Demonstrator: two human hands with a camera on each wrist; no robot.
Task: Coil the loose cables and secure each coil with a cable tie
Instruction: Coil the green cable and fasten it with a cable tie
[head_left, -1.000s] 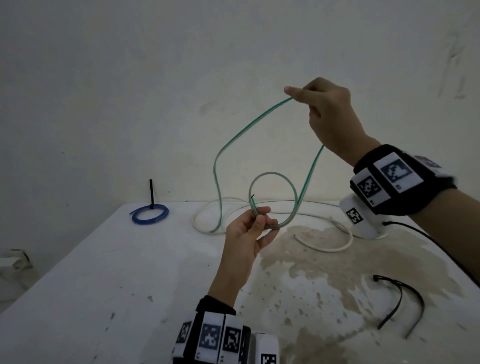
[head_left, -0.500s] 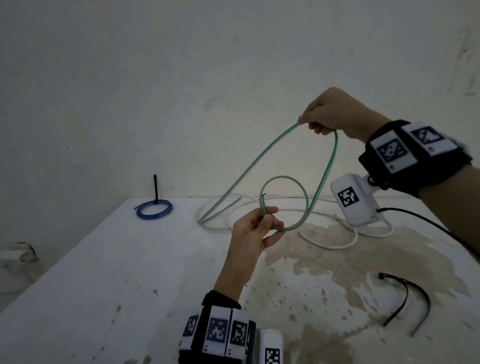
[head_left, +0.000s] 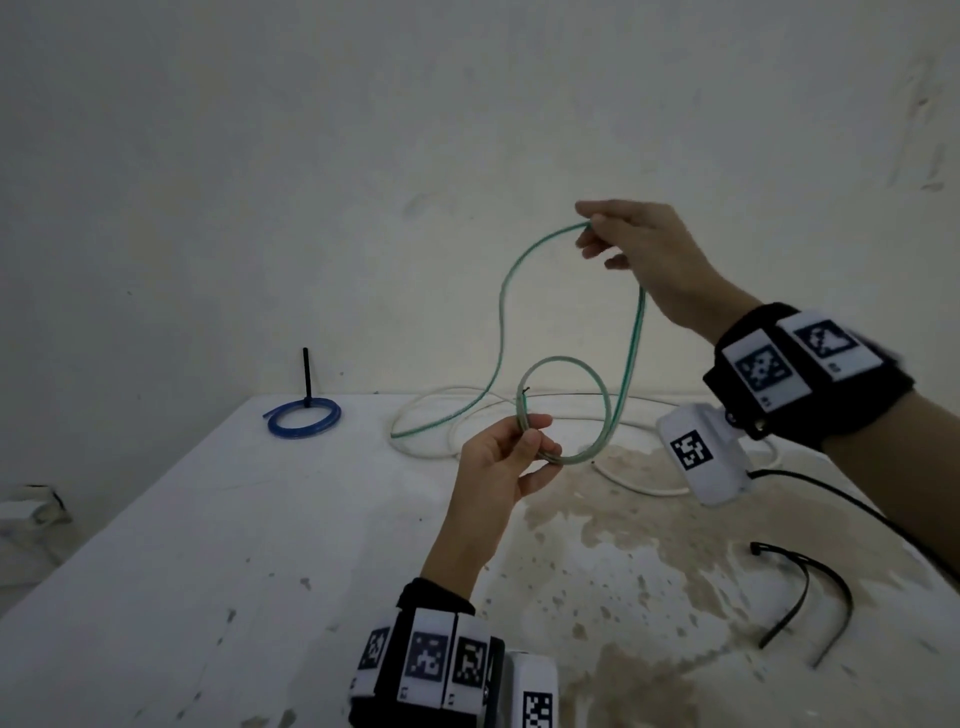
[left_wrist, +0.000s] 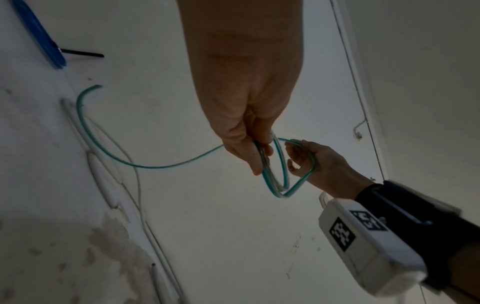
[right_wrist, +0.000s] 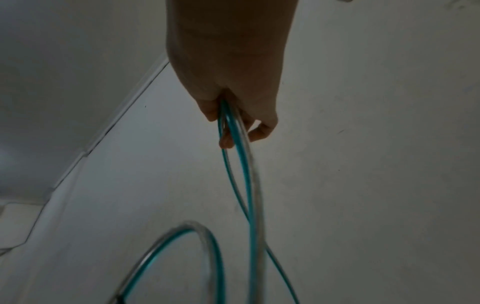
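A thin green cable hangs in the air above the white table. My left hand pinches one small round loop of it at the crossing, just over the table. My right hand pinches the same cable higher up, raised to the right of the loop. From there the cable drops left in an S curve to the table. The left wrist view shows the cable under my left fingers and the right hand behind. The right wrist view shows the green strands running down from my right fingers.
A white cable lies loose at the back of the table. A blue coil with a black tie sticking upright sits at the back left. Two black cable ties lie at the front right on a stained patch.
My right hand has shifted left and a little lower, still holding the cable, so the strand to the table now sags in a curve. The left hand keeps the loop in place.
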